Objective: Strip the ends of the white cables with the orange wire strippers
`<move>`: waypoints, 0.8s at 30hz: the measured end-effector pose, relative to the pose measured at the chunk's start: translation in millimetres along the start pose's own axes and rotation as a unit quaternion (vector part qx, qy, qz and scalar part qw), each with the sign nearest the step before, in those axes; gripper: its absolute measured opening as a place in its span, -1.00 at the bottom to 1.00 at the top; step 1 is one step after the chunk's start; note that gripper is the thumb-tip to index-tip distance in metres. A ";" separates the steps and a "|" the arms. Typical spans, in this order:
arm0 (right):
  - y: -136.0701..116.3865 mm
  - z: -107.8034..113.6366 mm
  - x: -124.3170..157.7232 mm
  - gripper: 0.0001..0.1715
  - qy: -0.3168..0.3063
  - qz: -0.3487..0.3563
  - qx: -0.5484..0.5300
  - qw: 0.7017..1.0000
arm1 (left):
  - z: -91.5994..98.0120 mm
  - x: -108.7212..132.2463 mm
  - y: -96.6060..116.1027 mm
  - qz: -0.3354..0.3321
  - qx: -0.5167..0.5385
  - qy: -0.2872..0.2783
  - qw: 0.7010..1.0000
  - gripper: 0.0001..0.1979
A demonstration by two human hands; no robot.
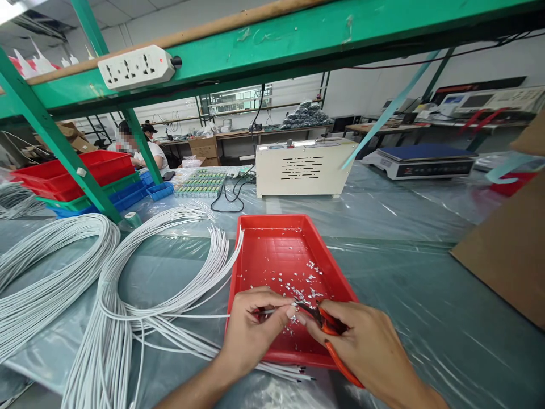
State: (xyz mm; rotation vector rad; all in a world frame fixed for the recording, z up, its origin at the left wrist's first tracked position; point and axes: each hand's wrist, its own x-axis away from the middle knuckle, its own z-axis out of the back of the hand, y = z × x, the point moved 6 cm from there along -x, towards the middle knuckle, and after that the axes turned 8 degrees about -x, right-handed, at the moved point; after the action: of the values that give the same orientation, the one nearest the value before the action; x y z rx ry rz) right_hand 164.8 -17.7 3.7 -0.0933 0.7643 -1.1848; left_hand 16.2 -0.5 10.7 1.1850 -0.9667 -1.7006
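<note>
My left hand [251,326] pinches the end of a white cable [191,316] over the near part of a red tray [272,250]. My right hand [361,341] grips orange-handled wire strippers [330,335], whose jaws meet the cable end right at my left fingertips. Small white scraps of insulation [304,284] lie scattered on the tray floor. The cable runs left from my hand to large coils of white cable [110,295] lying on the plastic-covered table.
A beige machine box [302,167] stands behind the tray, a scale [421,160] to its right. A cardboard sheet [506,250] lies at right. Stacked red, green and blue bins [76,176] sit at left under the green frame with a power strip [136,67]. A person sits far back.
</note>
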 end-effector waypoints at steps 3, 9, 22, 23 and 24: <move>-1.2 2.3 2.7 -0.46 0.028 0.026 0.026 0.999 | 2.5 5.0 8.9 -0.061 -0.071 0.024 0.995 -0.87; -8.0 9.3 4.4 -0.51 0.089 0.080 0.054 0.991 | -3.3 3.0 1.0 0.012 -0.023 -0.014 1.000 -0.87; -2.6 -7.0 9.9 -0.44 -0.005 -0.028 -0.001 1.000 | -0.6 21.6 23.7 -0.291 -0.308 0.063 0.903 -0.81; -5.2 -2.2 10.0 -0.46 0.021 -0.016 0.028 0.999 | 0.0 19.4 23.3 -0.268 -0.277 0.058 0.921 -0.84; -7.9 2.2 10.1 -0.46 0.042 -0.008 0.055 0.998 | 0.5 16.5 22.3 -0.236 -0.240 0.052 0.940 -0.86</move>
State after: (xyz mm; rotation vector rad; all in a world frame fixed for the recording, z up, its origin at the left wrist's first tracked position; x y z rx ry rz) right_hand 161.3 -30.2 3.9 0.0415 0.7720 -1.2489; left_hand 16.6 -23.7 25.8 1.2102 -0.1709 -2.0641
